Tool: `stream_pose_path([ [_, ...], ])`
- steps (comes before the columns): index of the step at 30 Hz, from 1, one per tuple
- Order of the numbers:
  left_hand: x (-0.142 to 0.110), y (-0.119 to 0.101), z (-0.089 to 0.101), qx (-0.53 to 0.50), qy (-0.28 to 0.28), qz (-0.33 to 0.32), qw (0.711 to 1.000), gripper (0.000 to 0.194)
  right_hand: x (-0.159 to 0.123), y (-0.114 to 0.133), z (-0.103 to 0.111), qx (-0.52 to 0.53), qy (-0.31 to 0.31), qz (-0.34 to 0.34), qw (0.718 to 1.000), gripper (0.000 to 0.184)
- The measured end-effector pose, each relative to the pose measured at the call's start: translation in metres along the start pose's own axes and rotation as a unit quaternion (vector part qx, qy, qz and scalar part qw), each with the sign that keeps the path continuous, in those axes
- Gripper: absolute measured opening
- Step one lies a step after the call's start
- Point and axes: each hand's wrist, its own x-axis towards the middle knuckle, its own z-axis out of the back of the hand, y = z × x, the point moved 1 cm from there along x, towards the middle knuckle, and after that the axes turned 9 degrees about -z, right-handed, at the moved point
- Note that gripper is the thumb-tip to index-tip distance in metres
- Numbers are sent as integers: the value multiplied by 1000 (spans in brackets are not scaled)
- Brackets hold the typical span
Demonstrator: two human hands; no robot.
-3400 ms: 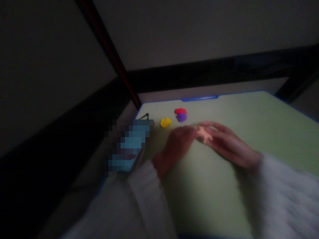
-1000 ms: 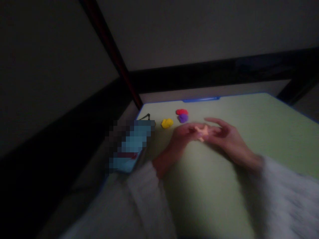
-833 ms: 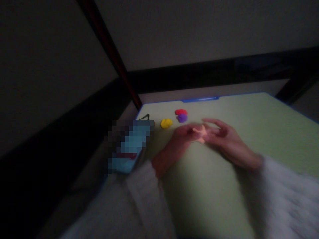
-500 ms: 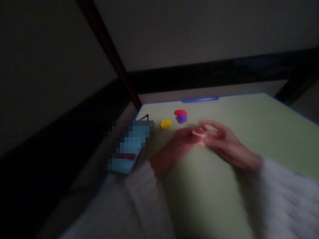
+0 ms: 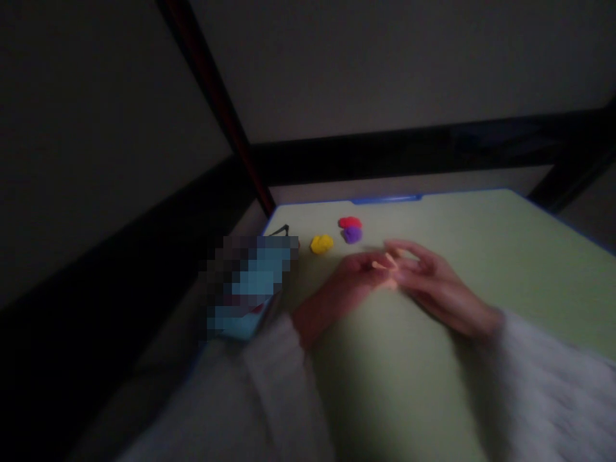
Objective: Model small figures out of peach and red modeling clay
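A small peach-coloured piece of modelling clay (image 5: 389, 262) with thin arms sticking out is pinched between my two hands above the table. My left hand (image 5: 353, 274) is closed on its left side, fingers blurred in the dim light. My right hand (image 5: 433, 279) grips it from the right with thumb and fingers, the index finger arched over. Just beyond the hands lie a yellow clay lump (image 5: 321, 244), a purple clay lump (image 5: 353, 234) and a red clay lump (image 5: 350, 222); the purple touches the red.
The pale green table (image 5: 399, 385) has a blue edge and a blue handle (image 5: 387, 199) at its far side. A pixelated light-blue flat object (image 5: 253, 282) lies at the left edge, with a thin dark item (image 5: 282, 230) behind it. Dark walls stand beyond.
The clay piece has turned slightly between my fingers, and its thin arms point more upward. The whole view has shifted a little; the lumps stay in place on the table.
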Motion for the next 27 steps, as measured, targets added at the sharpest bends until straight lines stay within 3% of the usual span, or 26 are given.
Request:
stream_pose_path([
  [4,2,-1,0,-50,-7,-10,999,26,0,0,-2,17,8,-13,1000,45],
  [11,5,-4,-2,-97,4,-35,995,18,1,4,2,68,-54,13,996,43],
  [17,7,-9,-4,-215,-64,-35,974,32,1,4,4,47,-59,7,997,45],
  [20,7,-6,-3,-193,-60,-12,979,39,1,2,3,39,-40,1,998,47],
  [27,6,6,3,-111,1,-30,993,31,-1,2,0,44,-10,-17,999,45],
])
